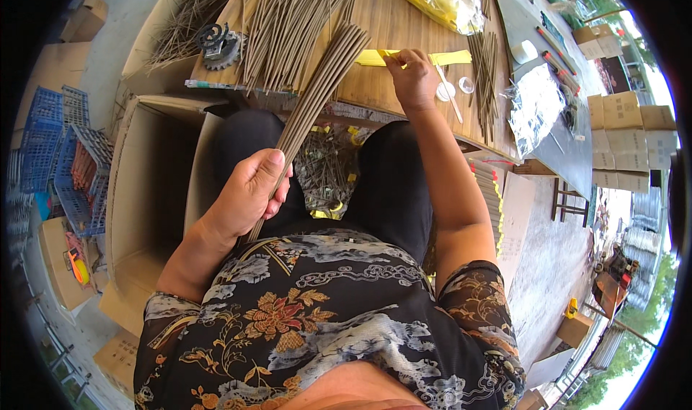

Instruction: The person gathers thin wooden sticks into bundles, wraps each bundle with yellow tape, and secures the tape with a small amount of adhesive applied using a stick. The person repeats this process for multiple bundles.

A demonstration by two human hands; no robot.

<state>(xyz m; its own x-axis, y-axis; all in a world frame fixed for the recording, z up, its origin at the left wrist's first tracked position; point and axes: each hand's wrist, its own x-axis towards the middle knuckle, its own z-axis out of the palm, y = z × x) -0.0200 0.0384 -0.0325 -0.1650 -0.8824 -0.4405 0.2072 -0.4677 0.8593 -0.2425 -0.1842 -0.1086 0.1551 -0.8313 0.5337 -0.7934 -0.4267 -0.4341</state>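
A bundle of thin brown incense sticks [322, 78] slants up from my lap over the table's near edge. My left hand [254, 183] is closed around its lower part, thumb on top. Over the wooden table, my right hand [415, 81] pinches a yellow paper strip [453, 58] that lies flat across the tabletop. The strip reaches out on both sides of my fingers. Just right of that hand are a small white dish [442, 91] with a flat pale stick [454, 106] across it and a clear round lid [466, 85].
Many loose incense sticks [288, 32] cover the table's left half, beside a dark toothed metal device [220, 46]. A plastic bag [447, 3] with yellow contents lies at the back. An open cardboard box [155, 179] stands at my left, near blue crates [43, 140]. Crumpled clear plastic [537, 107] lies on the right.
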